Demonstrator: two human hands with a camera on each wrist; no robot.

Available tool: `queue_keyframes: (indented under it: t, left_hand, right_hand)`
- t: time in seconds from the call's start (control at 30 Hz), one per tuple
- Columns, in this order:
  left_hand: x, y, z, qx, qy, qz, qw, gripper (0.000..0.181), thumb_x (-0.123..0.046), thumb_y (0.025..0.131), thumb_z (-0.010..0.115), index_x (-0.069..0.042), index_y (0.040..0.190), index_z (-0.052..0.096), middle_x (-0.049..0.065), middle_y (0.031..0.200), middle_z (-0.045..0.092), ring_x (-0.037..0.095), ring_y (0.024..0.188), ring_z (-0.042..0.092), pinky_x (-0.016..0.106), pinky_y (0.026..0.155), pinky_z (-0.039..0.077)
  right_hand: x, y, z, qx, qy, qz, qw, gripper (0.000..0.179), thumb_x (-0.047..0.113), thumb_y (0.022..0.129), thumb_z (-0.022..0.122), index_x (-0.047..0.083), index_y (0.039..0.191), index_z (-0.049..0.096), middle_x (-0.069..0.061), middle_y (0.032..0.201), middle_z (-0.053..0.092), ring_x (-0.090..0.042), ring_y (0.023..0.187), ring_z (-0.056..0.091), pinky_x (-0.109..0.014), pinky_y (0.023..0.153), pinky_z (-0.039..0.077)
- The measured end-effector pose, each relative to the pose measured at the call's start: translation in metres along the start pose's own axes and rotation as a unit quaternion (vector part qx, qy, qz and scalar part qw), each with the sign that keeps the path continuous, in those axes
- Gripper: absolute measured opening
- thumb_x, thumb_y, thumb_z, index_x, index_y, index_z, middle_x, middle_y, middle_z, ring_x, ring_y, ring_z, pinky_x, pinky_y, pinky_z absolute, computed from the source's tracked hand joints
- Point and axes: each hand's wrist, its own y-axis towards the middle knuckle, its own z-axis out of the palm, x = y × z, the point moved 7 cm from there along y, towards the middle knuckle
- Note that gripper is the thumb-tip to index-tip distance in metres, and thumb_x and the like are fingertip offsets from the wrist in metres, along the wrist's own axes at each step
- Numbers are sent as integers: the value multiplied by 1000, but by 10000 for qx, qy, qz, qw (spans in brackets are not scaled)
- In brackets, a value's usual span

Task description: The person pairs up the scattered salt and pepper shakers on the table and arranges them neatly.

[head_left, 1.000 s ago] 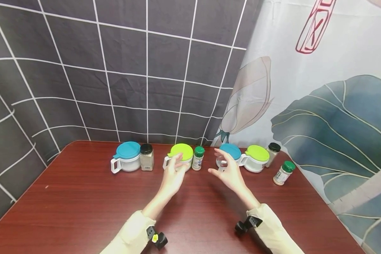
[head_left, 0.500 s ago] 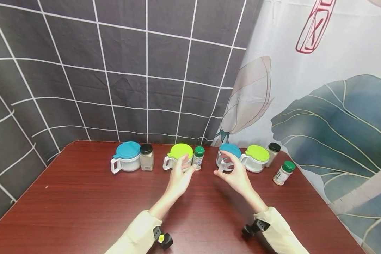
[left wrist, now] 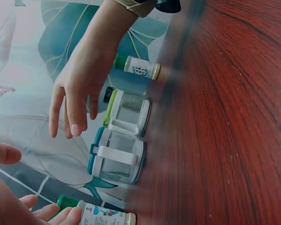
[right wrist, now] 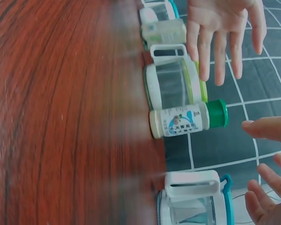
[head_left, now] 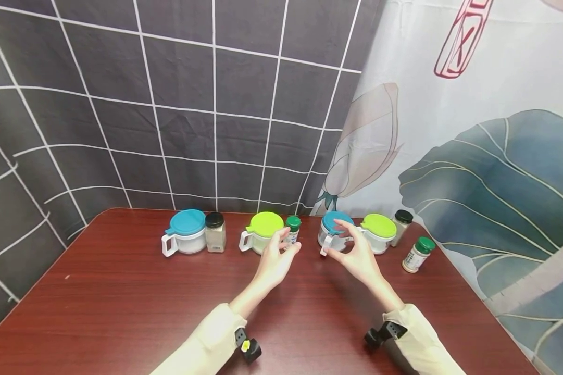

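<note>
My left hand (head_left: pixel 274 263) hovers with parted fingers in front of a small green-capped seasoning bottle (head_left: pixel 292 225), partly covering it in the head view. Bare fingers, holding nothing, show on my right hand (head_left: pixel 360 259). Its index finger overlaps the blue lid of a clear seasoning jar (head_left: pixel 336 223) with a white handle (head_left: pixel 326 242). Left of the green-capped bottle stands a green-lidded jar (head_left: pixel 266 225). In the right wrist view the bottle (right wrist: pixel 180 120) shows a printed label, and the left hand (right wrist: pixel 225 28) is well above the table.
Another blue-lidded jar (head_left: pixel 187 224) and a black-capped bottle (head_left: pixel 215 233) stand at the back left. To the right are a green-lidded jar (head_left: pixel 378 229), a black-capped bottle (head_left: pixel 401 227) and a green-capped bottle (head_left: pixel 418 255). A curtain (head_left: pixel 244 104) hangs behind the reddish-brown table (head_left: pixel 122 302).
Both hands have drifted to the right. The left has gone from the green-lidded jar to the green-capped bottle, the right farther across the blue-lidded jar. Jars and bottles have stayed put.
</note>
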Motion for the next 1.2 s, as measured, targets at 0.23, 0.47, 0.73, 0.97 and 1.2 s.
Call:
queue_keyframes:
  t: [0.23, 0.47, 0.73, 0.97, 1.2]
  left_hand:
    - [-4, 6, 9, 133, 200, 105, 9997, 51, -21, 92, 60, 0, 137, 46, 18, 140, 51, 38, 125, 52, 49, 105, 41]
    - [-10, 9, 17, 177, 104, 348, 9992, 49, -17, 92, 60, 3, 134, 47, 22, 137, 52, 39, 122, 53, 49, 105, 41]
    - [-3, 7, 24, 169, 131, 228, 9995, 48, -18, 91, 61, 2, 132, 49, 23, 134, 53, 41, 117, 56, 52, 102, 43]
    - [4, 8, 33, 187, 133, -22, 9997, 48, -20, 91, 60, 0, 133, 49, 22, 135, 53, 41, 117, 57, 51, 99, 45]
    - [8, 11, 41, 165, 204, -60, 9996, 46, -21, 90, 61, -1, 131, 51, 23, 132, 55, 40, 114, 59, 50, 99, 45]
  right_hand:
    - [-3, 2, -10, -33, -102, -46, 9999, 69, 12, 71, 84, 11, 133, 53, -14, 116, 65, -28, 101, 59, -42, 81, 51]
    - [-7, 4, -20, -71, -138, -3, 9999, 66, 10, 72, 82, 8, 131, 54, -17, 114, 65, -33, 100, 58, -52, 81, 49]
    - [-14, 5, -32, -105, -275, -25, 9996, 60, 8, 72, 82, 6, 127, 58, -16, 110, 68, -33, 100, 60, -42, 81, 48]
    - [-24, 5, -40, -49, -391, 145, 9991, 53, 8, 74, 81, 5, 123, 61, -16, 109, 69, -18, 100, 61, -31, 84, 48]
    - [-29, 5, -47, -51, -479, 110, 9988, 51, 10, 76, 80, 5, 123, 62, -14, 107, 69, -19, 97, 62, -30, 81, 53]
